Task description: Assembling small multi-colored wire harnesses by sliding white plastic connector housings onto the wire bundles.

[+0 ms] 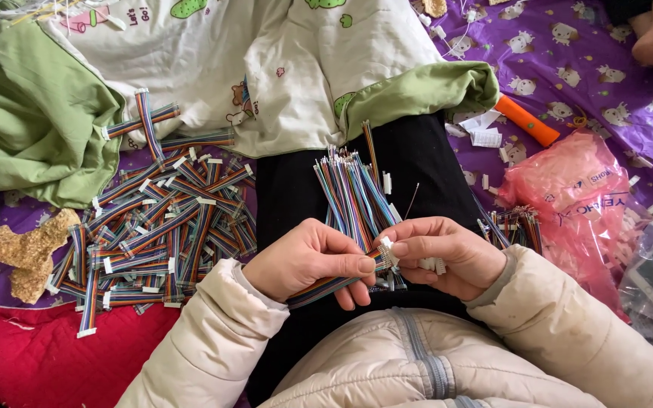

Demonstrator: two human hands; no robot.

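Two hands, left hand (307, 261) and right hand (440, 253), both gripping one rainbow wire bundle (353, 200).

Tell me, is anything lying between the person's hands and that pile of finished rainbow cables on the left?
Nothing visible. The left hand holds a wire bundle; only bare dark lap separates it from the cable pile.
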